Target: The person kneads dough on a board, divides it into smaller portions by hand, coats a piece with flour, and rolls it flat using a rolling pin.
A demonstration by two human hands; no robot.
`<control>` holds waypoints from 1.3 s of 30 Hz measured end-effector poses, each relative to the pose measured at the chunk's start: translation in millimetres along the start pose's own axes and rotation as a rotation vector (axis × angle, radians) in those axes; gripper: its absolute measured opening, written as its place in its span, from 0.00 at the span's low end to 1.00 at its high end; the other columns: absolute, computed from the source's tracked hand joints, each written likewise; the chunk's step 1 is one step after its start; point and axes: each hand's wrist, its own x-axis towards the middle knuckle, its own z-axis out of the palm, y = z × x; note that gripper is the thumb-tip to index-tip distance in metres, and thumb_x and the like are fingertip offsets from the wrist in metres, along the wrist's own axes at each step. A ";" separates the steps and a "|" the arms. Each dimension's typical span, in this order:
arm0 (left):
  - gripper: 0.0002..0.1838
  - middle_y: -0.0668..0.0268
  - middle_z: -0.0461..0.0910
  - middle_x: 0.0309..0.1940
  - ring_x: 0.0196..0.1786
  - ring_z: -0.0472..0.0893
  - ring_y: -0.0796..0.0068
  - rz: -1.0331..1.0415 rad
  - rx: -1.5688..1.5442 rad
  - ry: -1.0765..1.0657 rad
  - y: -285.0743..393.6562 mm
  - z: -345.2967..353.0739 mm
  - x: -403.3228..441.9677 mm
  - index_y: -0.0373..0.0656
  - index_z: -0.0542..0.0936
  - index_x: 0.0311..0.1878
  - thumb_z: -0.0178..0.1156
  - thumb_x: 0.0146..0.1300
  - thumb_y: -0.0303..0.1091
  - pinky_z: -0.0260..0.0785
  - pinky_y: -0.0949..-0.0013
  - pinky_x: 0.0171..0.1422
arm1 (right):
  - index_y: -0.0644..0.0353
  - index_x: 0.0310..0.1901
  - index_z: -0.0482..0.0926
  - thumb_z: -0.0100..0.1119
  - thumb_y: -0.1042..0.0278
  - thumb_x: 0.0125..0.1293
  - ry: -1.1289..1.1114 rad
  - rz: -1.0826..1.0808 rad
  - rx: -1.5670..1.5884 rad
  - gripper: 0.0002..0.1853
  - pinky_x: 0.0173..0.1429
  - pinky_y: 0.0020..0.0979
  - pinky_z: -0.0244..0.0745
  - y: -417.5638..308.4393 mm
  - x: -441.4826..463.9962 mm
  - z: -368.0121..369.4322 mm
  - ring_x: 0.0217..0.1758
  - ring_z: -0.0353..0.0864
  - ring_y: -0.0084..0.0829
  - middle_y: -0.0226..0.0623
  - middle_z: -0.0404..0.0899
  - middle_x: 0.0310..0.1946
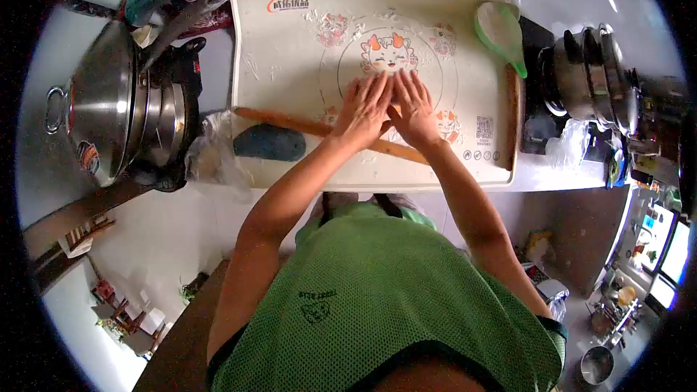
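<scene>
Both hands lie side by side, palms down, near the middle of a cream printed kneading mat (pixel 283 51). My left hand (pixel 363 110) has its fingers stretched forward, close together. My right hand (pixel 415 117) is flat too, its fingers slightly spread and its thumb side close to the left hand. Anything under the palms is hidden. A thin wooden rolling pin (pixel 287 120) lies slantwise on the mat, passing behind or under the left wrist and showing again as it runs toward the right wrist. A dark, smooth lump like dough (pixel 268 143) sits left of my left forearm.
A green-rimmed scoop or strainer (pixel 499 33) rests at the mat's upper right. A brown wooden stick (pixel 512 116) lies along the right edge. Steel pots (pixel 109 105) stand left, more pots (pixel 592 76) right. Crumpled plastic bags (pixel 216 149) touch the left corner.
</scene>
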 end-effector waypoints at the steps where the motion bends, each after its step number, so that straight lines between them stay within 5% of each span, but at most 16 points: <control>1: 0.35 0.54 0.67 0.61 0.63 0.65 0.56 0.035 0.062 -0.018 -8.7 8.4 6.3 0.38 0.68 0.61 0.65 0.51 0.43 0.54 0.50 0.67 | 0.62 0.65 0.61 0.57 0.59 0.60 -0.019 0.033 -0.058 0.33 0.71 0.46 0.51 3.1 4.2 1.3 0.72 0.51 0.49 0.49 0.58 0.67; 3: 0.42 0.53 0.64 0.64 0.64 0.65 0.52 0.001 -0.012 -0.132 -30.7 31.4 20.1 0.46 0.64 0.67 0.68 0.46 0.40 0.53 0.54 0.71 | 0.66 0.64 0.61 0.64 0.66 0.57 -0.039 0.023 0.090 0.35 0.71 0.42 0.54 15.2 21.9 -2.1 0.70 0.56 0.48 0.51 0.60 0.66; 5: 0.36 0.52 0.75 0.54 0.55 0.76 0.54 -0.004 -0.186 -0.212 -52.7 23.7 41.7 0.44 0.69 0.62 0.68 0.47 0.41 0.66 0.57 0.61 | 0.68 0.63 0.62 0.65 0.68 0.57 0.076 0.149 0.264 0.34 0.70 0.35 0.57 37.5 30.8 -1.0 0.68 0.61 0.42 0.51 0.61 0.65; 6: 0.36 0.52 0.75 0.54 0.55 0.76 0.54 0.001 -0.185 -0.207 -56.9 17.5 43.2 0.44 0.69 0.62 0.68 0.47 0.41 0.66 0.57 0.61 | 0.67 0.64 0.62 0.62 0.61 0.59 0.145 0.228 0.251 0.34 0.71 0.38 0.56 48.5 35.7 -3.3 0.69 0.58 0.46 0.52 0.61 0.64; 11: 0.28 0.53 0.82 0.37 0.40 0.82 0.56 -0.735 -0.606 -0.044 -104.3 -25.2 12.8 0.38 0.77 0.47 0.63 0.53 0.53 0.73 0.58 0.44 | 0.63 0.67 0.57 0.54 0.47 0.63 0.255 0.430 -0.122 0.37 0.73 0.42 0.48 115.3 47.8 -0.7 0.72 0.51 0.45 0.49 0.56 0.68; 14: 0.28 0.56 0.81 0.35 0.35 0.81 0.62 -0.904 -0.741 0.231 -150.6 -26.0 -3.1 0.34 0.76 0.45 0.66 0.52 0.51 0.72 0.61 0.41 | 0.59 0.62 0.65 0.57 0.50 0.61 -0.090 0.277 -0.154 0.32 0.70 0.41 0.53 104.5 72.5 9.7 0.70 0.56 0.44 0.45 0.59 0.67; 17: 0.27 0.53 0.80 0.42 0.43 0.80 0.56 -0.831 -0.558 0.220 -190.2 -18.0 -12.5 0.36 0.73 0.50 0.66 0.53 0.45 0.71 0.61 0.48 | 0.53 0.56 0.74 0.59 0.53 0.59 0.031 -0.062 -0.071 0.24 0.66 0.40 0.60 57.1 89.5 -3.1 0.64 0.66 0.44 0.42 0.70 0.59; 20: 0.29 0.52 0.77 0.49 0.49 0.77 0.53 -0.844 -0.368 0.080 -187.8 -23.7 -7.4 0.37 0.71 0.55 0.66 0.52 0.41 0.69 0.59 0.52 | 0.56 0.48 0.77 0.60 0.66 0.60 0.356 0.196 0.266 0.15 0.55 0.37 0.70 103.6 99.2 -40.4 0.47 0.75 0.44 0.42 0.78 0.45; 23: 0.34 0.53 0.73 0.54 0.54 0.74 0.54 -0.537 -0.069 0.256 -161.2 -33.3 2.1 0.39 0.67 0.61 0.66 0.51 0.39 0.68 0.59 0.55 | 0.61 0.53 0.76 0.56 0.66 0.63 0.392 0.473 0.024 0.17 0.48 0.29 0.71 199.4 114.7 -84.0 0.42 0.78 0.30 0.41 0.80 0.40; 24: 0.36 0.53 0.72 0.55 0.56 0.73 0.53 -0.493 0.041 0.169 -154.6 -35.5 5.8 0.40 0.65 0.63 0.67 0.50 0.39 0.68 0.58 0.56 | 0.61 0.53 0.76 0.55 0.64 0.62 0.428 0.258 -0.317 0.18 0.45 0.29 0.71 224.6 110.6 -86.2 0.39 0.79 0.28 0.40 0.81 0.40; 30: 0.38 0.51 0.72 0.54 0.55 0.74 0.51 -0.631 0.100 0.037 -155.7 -33.3 10.3 0.40 0.64 0.63 0.67 0.49 0.39 0.68 0.57 0.56 | 0.60 0.51 0.78 0.59 0.59 0.59 -0.104 0.582 -0.129 0.20 0.42 0.27 0.73 201.9 130.4 -124.9 0.35 0.79 0.26 0.37 0.80 0.35; 32: 0.36 0.55 0.75 0.49 0.48 0.77 0.56 -0.875 -0.229 0.103 -170.1 -24.8 5.2 0.41 0.67 0.61 0.67 0.48 0.40 0.69 0.58 0.53 | 0.59 0.50 0.78 0.60 0.58 0.58 -0.172 0.649 -0.138 0.21 0.42 0.26 0.73 226.1 124.6 -111.7 0.34 0.78 0.25 0.35 0.80 0.32; 33: 0.36 0.55 0.75 0.49 0.48 0.77 0.56 -0.877 -0.225 0.101 -167.1 -30.6 4.2 0.41 0.67 0.61 0.67 0.48 0.40 0.69 0.58 0.53 | 0.60 0.49 0.79 0.60 0.60 0.58 0.014 0.446 -0.131 0.19 0.41 0.26 0.73 275.7 115.8 -89.4 0.34 0.79 0.25 0.35 0.80 0.33; 35: 0.32 0.62 0.77 0.45 0.42 0.78 0.65 -1.235 -0.994 0.162 -157.6 -45.6 2.8 0.45 0.71 0.58 0.67 0.49 0.42 0.71 0.61 0.50 | 0.61 0.47 0.79 0.59 0.61 0.58 0.193 0.238 -0.118 0.18 0.41 0.26 0.73 285.0 114.7 -79.6 0.34 0.79 0.25 0.35 0.80 0.33; 37: 0.29 0.66 0.76 0.44 0.40 0.77 0.72 -1.389 -1.213 0.224 -153.2 -44.9 -2.7 0.49 0.72 0.57 0.67 0.50 0.45 0.71 0.68 0.43 | 0.65 0.44 0.80 0.58 0.65 0.59 0.352 0.536 0.688 0.15 0.40 0.24 0.74 211.1 126.7 -88.0 0.34 0.79 0.26 0.34 0.80 0.34; 39: 0.27 0.67 0.76 0.44 0.42 0.77 0.71 -1.426 -1.492 0.308 -144.7 -47.9 -6.0 0.48 0.73 0.54 0.66 0.52 0.48 0.69 0.69 0.41 | 0.69 0.41 0.80 0.57 0.69 0.59 0.130 0.518 1.242 0.13 0.38 0.23 0.73 137.0 127.4 -65.2 0.32 0.78 0.24 0.33 0.80 0.33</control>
